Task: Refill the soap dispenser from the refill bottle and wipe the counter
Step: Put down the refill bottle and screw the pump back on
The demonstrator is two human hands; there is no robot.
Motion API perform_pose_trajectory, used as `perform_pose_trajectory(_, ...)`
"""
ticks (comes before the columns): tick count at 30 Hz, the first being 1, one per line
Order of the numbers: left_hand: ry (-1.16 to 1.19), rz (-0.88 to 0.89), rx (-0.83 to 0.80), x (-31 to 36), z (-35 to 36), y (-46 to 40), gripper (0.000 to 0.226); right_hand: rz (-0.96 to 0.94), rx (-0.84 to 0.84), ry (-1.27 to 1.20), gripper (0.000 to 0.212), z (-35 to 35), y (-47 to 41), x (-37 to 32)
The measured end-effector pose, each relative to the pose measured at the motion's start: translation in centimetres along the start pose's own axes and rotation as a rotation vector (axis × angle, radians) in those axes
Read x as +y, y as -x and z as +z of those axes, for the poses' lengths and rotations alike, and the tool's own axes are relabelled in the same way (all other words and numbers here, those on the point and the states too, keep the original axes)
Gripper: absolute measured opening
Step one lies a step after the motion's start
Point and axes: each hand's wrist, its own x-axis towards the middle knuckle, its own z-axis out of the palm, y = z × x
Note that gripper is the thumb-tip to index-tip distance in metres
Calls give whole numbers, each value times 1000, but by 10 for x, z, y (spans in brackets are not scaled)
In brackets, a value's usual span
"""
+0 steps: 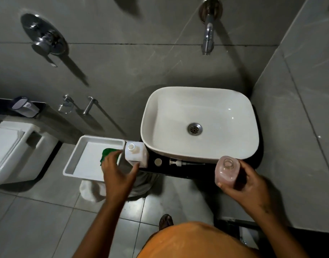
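My right hand [247,185] holds the clear soap dispenser bottle [227,171] upright at the counter's front edge; its neck is open and pinkish liquid shows inside. The pump head [175,162] lies on its side on the black counter [189,169], next to a small round cap [158,162]. The white refill bottle [136,154] stands uncapped at the counter's left end. My left hand [119,172] is spread around the bottle's near side, with the thumb touching it. A green cloth [106,154] lies in a white tray [79,157], partly behind my left hand.
A white basin [200,121] fills most of the counter under a wall spout [208,34]. Left are a toilet [16,151], a mixer handle [44,43] and a towel holder [89,106]. A white cloth [93,190] hangs below the tray. A tiled wall [299,108] closes the right.
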Motion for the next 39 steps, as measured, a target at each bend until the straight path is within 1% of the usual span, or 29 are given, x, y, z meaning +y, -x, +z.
perform_pose_trajectory(1, 29, 86, -26, 12, 9, 16, 54, -2, 11, 1, 77, -2, -1, 3)
perform_pose_trajectory(2, 50, 175, -126, 23, 21, 29, 45, 4, 21, -8, 77, -4, -2, 4)
perform_pose_trajectory(4, 9, 328, -377, 39, 53, 42, 39, 1, 29, -7, 77, -8, -3, 5)
perform_pose_trajectory(5, -22, 370, -478, 45, 69, 41, 41, -10, 26, 6, 78, -9, -3, 4)
perform_pose_trajectory(7, -71, 399, -620, 53, 97, 29, 50, -18, 34, 17, 77, -12, -2, 3)
perform_pose_trajectory(9, -164, 440, -700, 54, 118, 18, 59, -13, 50, 3, 75, -12, -1, 2)
perform_pose_trajectory(11, -271, 487, -752, 51, 136, 14, 61, -16, 64, -1, 76, -14, 0, 3)
perform_pose_trajectory(13, -360, 506, -769, 44, 149, 14, 60, -11, 74, -12, 79, -16, 1, 6)
perform_pose_trajectory(15, -402, 510, -754, 38, 154, 16, 59, -10, 96, -32, 80, -15, 3, 9)
perform_pose_trajectory(18, -379, 528, -706, 41, 153, 16, 55, -17, 145, -57, 76, -14, 5, 11)
perform_pose_trajectory(20, -332, 522, -690, 51, 144, 13, 45, -22, 154, -66, 74, -13, 4, 13)
perform_pose_trajectory(21, -291, 502, -695, 59, 136, 13, 40, -25, 155, -61, 75, -13, 4, 15)
perform_pose_trajectory(23, -138, 424, -714, 73, 115, 10, 32, -36, 152, -49, 76, -14, 3, 18)
perform_pose_trajectory(25, 56, 360, -712, 88, 85, 3, 30, -49, 141, -46, 75, -14, 3, 20)
perform_pose_trajectory(26, 137, 357, -694, 97, 68, -4, 30, -57, 133, -46, 75, -13, 2, 21)
perform_pose_trajectory(28, 235, 411, -650, 120, 33, -23, 32, -79, 120, -40, 77, -10, 1, 22)
perform_pose_trajectory(31, 300, 557, -626, 154, -7, -54, 25, -120, 101, -20, 77, -3, -1, 20)
perform_pose_trajectory(33, 341, 616, -652, 169, -22, -66, 23, -147, 90, -2, 75, 0, -2, 17)
perform_pose_trajectory(36, 320, 721, -709, 183, -33, -73, 26, -179, 76, 15, 76, 3, -2, 13)
perform_pose_trajectory(39, 309, 773, -739, 193, -38, -78, 26, -206, 68, 28, 76, 5, -1, 10)
